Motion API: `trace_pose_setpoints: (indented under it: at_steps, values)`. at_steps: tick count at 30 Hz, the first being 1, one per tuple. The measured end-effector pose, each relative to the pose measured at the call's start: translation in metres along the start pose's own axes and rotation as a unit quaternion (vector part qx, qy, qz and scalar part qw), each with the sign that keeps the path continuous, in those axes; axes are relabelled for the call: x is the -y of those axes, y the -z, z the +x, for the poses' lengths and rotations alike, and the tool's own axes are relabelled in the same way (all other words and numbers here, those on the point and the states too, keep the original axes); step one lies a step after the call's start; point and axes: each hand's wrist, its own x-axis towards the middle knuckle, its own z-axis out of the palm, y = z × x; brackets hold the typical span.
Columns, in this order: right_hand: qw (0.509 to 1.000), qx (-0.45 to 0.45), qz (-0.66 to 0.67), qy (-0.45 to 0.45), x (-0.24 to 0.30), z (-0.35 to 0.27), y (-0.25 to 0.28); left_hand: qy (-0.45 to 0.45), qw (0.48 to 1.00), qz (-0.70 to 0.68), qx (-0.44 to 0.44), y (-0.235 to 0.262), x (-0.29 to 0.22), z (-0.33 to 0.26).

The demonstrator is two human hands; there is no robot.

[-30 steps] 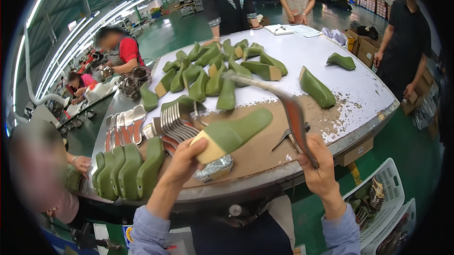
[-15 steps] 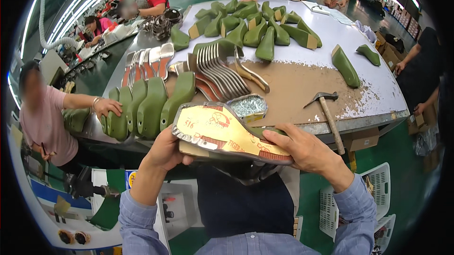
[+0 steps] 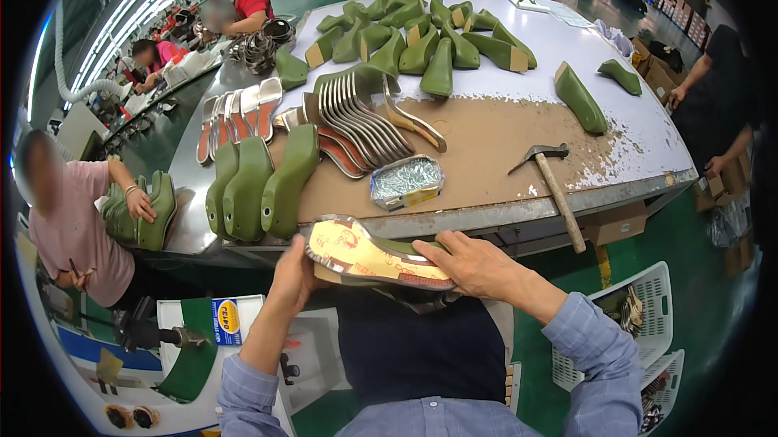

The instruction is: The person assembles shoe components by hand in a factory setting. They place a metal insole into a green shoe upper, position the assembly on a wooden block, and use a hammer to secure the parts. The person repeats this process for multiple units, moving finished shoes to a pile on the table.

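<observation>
My left hand (image 3: 290,276) grips the wider end of a green shoe last, and my right hand (image 3: 482,265) is closed round its narrower end, thumb on top. A yellow insole (image 3: 348,249) with red print covers the face turned up; the last's green side shows along its far edge. I hold it in front of my body, just off the table's near edge. Beyond it stands a box of small shiny nails (image 3: 407,180). Three green shoe lasts (image 3: 289,182) stand upright left of that, beside a row of nested curved insoles (image 3: 356,117) with metallic edges.
A hammer (image 3: 559,202) lies at the right, its handle over the table's edge. Many green lasts (image 3: 438,68) cover the far tabletop. At left a co-worker's hand (image 3: 142,203) rests on several lasts. White baskets (image 3: 648,307) stand on the floor at right.
The last in my hands has moved down and slightly left, nearer my body. The co-worker's hand has drawn several green lasts leftward, away from the three still standing.
</observation>
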Motion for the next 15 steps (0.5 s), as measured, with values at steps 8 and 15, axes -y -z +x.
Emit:
trace_pose_setpoints:
  at_steps: [8, 15]
  values:
    - [0.998, 0.065, -0.025, -0.009, -0.002, 0.007, 0.012, -0.384, 0.740, 0.529, 0.158, -0.124, -0.063, 0.092]
    - [1.000, -0.002, -0.025, -0.005, -0.001, 0.001, 0.000, -0.292, 0.702, 0.625, 0.180, -0.150, -0.043, 0.148]
